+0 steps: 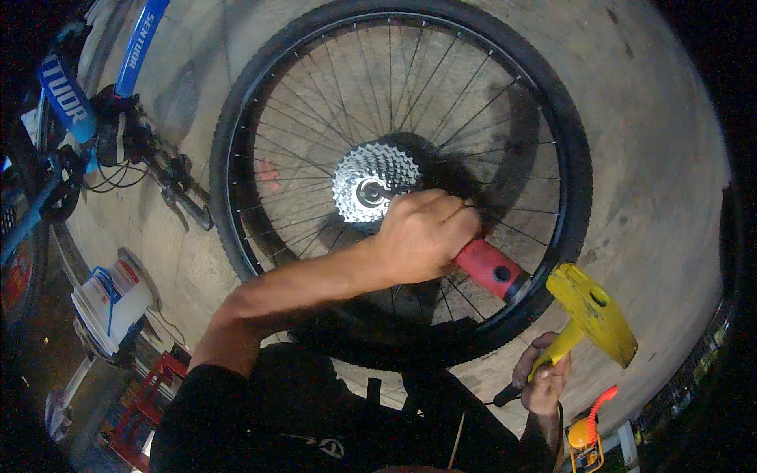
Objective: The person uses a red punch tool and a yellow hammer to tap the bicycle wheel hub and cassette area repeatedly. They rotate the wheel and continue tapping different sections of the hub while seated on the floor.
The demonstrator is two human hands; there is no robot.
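A bicycle wheel (578,158) with a black tyre lies flat below me, its silver cassette (351,189) facing up at the hub. My left hand (430,232) reaches across the spokes, its fingers wrapped round a red-handled tool (489,268). The tool's metal-capped end points toward the lower right of the rim; its other end is hidden by my hand beside the cassette. My right hand (544,374) is closed round the handle of a yellow hammer (591,311). The hammer's head is raised near the tyre's lower right edge, close to the capped end but apart from it.
Blue bicycle frame parts (67,98) with cables and a dark mechanism stand at the upper left. A white bucket (114,299) and a red rack (146,414) are at the lower left. An orange-and-yellow object (583,433) sits at the lower right. Stained concrete floor (654,150) surrounds the wheel.
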